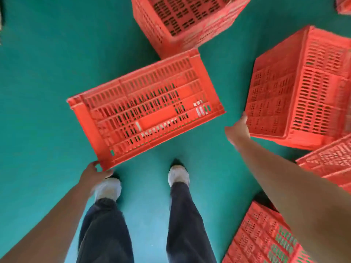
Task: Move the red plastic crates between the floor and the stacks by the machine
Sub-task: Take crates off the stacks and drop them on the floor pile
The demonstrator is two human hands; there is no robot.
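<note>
A red slatted plastic crate (146,109) is tipped on its side in front of my feet, its long wall facing up. My left hand (94,174) grips its near left corner. My right hand (238,130) stretches forward with its fingers straight, touching the near left corner of another red crate (296,92) on the right. The right hand is blurred.
A third crate (182,21) stands behind the held one. More red crates lie at the right edge (328,166) and lower right (266,238). The floor (38,101) is green. My two feet stand just behind the tipped crate.
</note>
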